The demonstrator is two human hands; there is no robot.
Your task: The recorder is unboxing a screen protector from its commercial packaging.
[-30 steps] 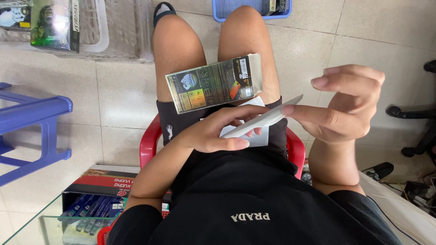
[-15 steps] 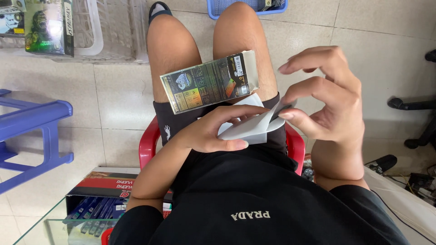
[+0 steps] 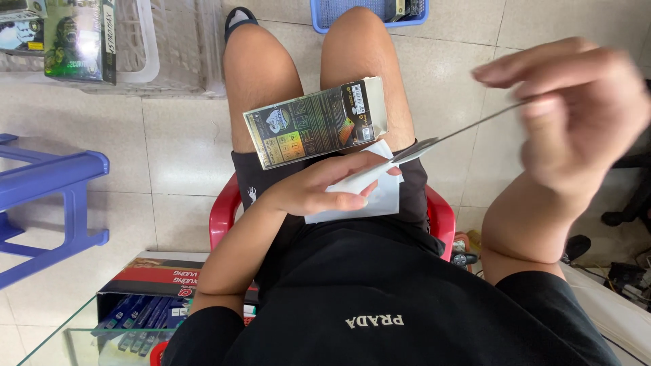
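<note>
I sit on a red plastic chair point(image 3: 222, 218) and look down at my lap. My left hand point(image 3: 319, 188) holds a white paper sleeve point(image 3: 369, 196) against my thigh. My right hand point(image 3: 576, 112), raised and blurred at the right, pinches the end of a thin grey flat sheet point(image 3: 447, 135) whose other end sits in the mouth of the sleeve. A flat printed box point(image 3: 315, 122), dark with a pale end, lies across my thighs just beyond the left hand.
A blue plastic stool point(image 3: 47, 196) stands on the tiled floor at left. Clear bins with boxed items point(image 3: 78, 37) sit at top left, a blue basket point(image 3: 369, 13) at top. A glass shelf with a red and black box point(image 3: 152, 281) lies at lower left. Cables point(image 3: 620, 278) lie right.
My right hand has risen up and to the right, drawing the thin grey sheet further out of the white sleeve. The left hand stays on the sleeve.
</note>
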